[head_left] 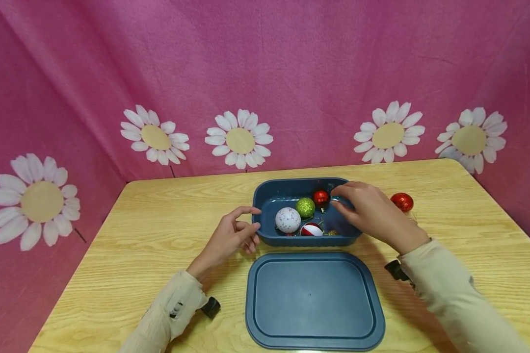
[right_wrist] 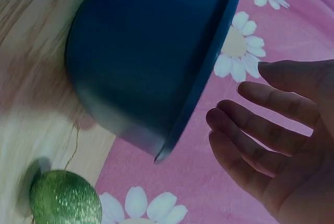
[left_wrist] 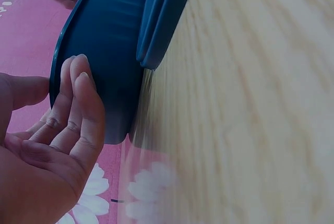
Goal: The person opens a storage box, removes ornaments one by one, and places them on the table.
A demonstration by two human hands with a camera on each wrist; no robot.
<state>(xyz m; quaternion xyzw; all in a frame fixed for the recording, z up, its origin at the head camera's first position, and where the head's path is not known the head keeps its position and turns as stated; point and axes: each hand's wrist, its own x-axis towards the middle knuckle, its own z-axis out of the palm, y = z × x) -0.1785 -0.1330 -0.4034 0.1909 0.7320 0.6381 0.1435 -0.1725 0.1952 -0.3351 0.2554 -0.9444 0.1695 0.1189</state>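
At the left end of a dark blue plastic box, my left hand touches the rim with its fingertips. The left wrist view shows its other fingers loosely bent beside the outer wall. My right hand reaches over the box's right end, thumb and fingers apart. In the right wrist view its fingers hold nothing. Nearest to them is a shiny red bauble. Beside it inside the box lie a green glitter bauble, a speckled white ball and a red-and-white bauble, partly hidden by the front wall.
The blue lid lies flat in front of the box. Right of the box, a red bauble rests on the wooden table. A green glitter ball shows beside the box in the right wrist view. Behind hangs a pink daisy-print cloth.
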